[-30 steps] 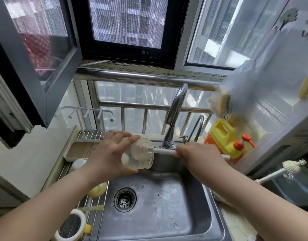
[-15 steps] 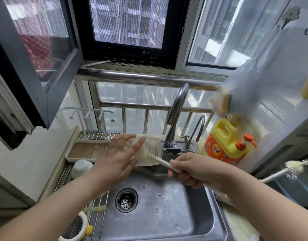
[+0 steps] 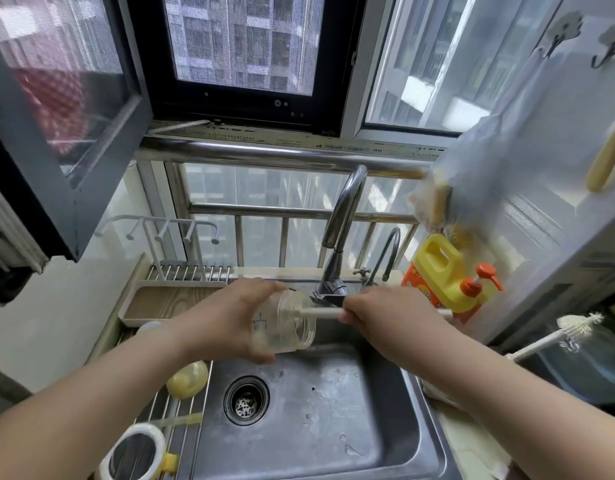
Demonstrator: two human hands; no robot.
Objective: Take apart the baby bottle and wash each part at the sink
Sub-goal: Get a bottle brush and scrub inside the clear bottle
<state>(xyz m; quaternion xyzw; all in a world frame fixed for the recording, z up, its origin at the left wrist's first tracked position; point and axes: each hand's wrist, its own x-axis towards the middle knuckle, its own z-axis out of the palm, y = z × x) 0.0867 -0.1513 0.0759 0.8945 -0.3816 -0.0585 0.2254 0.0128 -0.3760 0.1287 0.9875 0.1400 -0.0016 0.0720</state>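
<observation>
My left hand (image 3: 230,320) grips the clear bottle body (image 3: 285,323) sideways above the steel sink (image 3: 316,427), its open mouth facing right. My right hand (image 3: 385,317) is closed around the white handle of a bottle brush (image 3: 321,312), whose head is pushed inside the bottle. On the wire rack (image 3: 181,410) left of the sink lie a yellowish nipple (image 3: 188,379) and a white collar ring with yellow tabs (image 3: 136,452). A white cap (image 3: 148,327) peeks out behind my left forearm.
The faucet (image 3: 340,230) arches over the sink's back edge, with a thinner tap (image 3: 385,251) beside it. A yellow detergent jug with an orange pump (image 3: 448,275) stands at the right. Another white brush (image 3: 559,334) lies on the right counter. A drying tray (image 3: 160,299) sits back left.
The bottle dropped from a raised tilt back to level over the sink, my left hand closed around it again, and the brush handle went from slanted to horizontal.
</observation>
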